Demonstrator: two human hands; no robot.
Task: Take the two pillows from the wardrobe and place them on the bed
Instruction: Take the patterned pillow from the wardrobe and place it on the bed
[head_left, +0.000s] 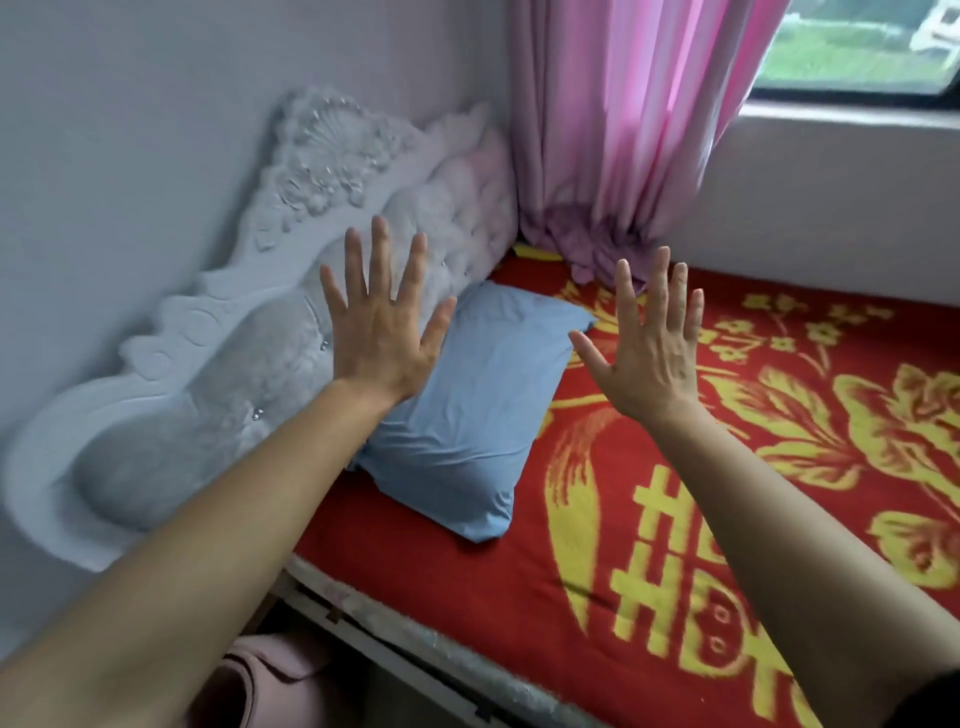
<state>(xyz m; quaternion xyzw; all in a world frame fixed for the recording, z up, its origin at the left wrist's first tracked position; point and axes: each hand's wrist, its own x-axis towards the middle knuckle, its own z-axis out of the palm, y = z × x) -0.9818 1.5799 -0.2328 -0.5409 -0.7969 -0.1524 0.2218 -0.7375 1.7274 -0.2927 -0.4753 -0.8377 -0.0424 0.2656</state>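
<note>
A light blue pillow (478, 405) lies on the bed (701, 519), which is covered by a red blanket with yellow flowers; the pillow leans against the white padded headboard (249, 332). My left hand (382, 322) is raised above the pillow's left edge, fingers spread, holding nothing. My right hand (649, 343) is raised to the right of the pillow over the blanket, also spread and empty. Only one pillow is in view. The wardrobe is out of view.
A pink curtain (623, 130) hangs in the far corner and bunches on the bed. A window (857, 47) sits above the far wall. A pink object (270, 691) stands on the floor beside the bed frame (415, 649).
</note>
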